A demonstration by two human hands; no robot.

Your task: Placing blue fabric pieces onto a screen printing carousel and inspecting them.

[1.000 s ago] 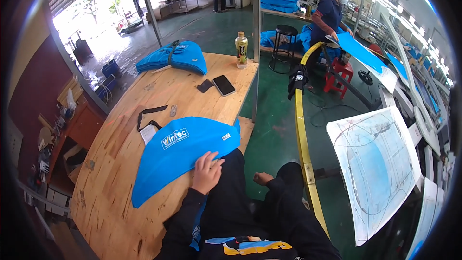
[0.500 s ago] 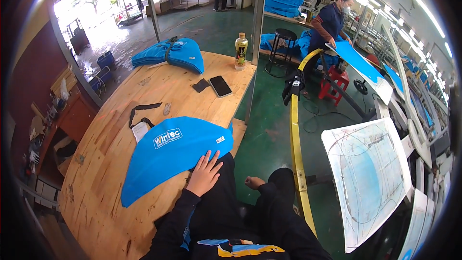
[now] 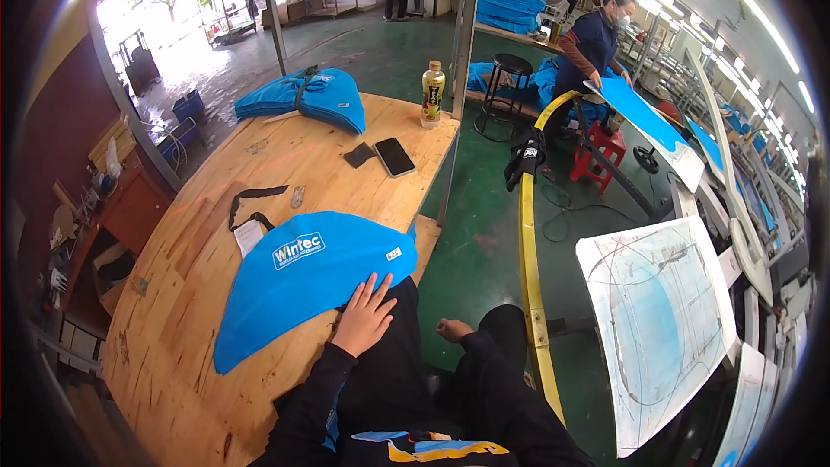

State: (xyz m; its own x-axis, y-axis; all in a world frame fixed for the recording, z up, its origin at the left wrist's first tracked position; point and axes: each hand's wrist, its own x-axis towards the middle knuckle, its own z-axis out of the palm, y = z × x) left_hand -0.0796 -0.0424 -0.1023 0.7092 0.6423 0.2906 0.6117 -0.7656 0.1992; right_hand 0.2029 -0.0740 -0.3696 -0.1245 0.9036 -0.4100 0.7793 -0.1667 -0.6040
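A blue fabric piece (image 3: 285, 294), curved like a saddle panel and carrying a white printed mark, lies flat along the table's near right side. My left hand (image 3: 367, 318) rests on its lower right edge, palm down and fingers stretched out. Close to my knee, above the green floor, my right hand (image 3: 453, 329) is curled into a loose fist with nothing seen in it. Just beyond the blue piece lie a black strap (image 3: 251, 196) and a pale paper slip (image 3: 249, 236), partly covered by the fabric.
The wooden table (image 3: 164, 329) also bears a tied blue bundle (image 3: 303, 101), a drink bottle (image 3: 432, 95), a phone (image 3: 395, 156) and a dark scrap (image 3: 359, 155). A yellow curved bar (image 3: 529, 251) and white screen-like panel (image 3: 657, 320) stand right. A masked co-worker (image 3: 588, 43) handles blue-and-white panels.
The view has shifted very slightly. A small white label on the blue fabric piece reads differently, so its top layer differs or has flipped. Both my hands stay in nearly the same place.
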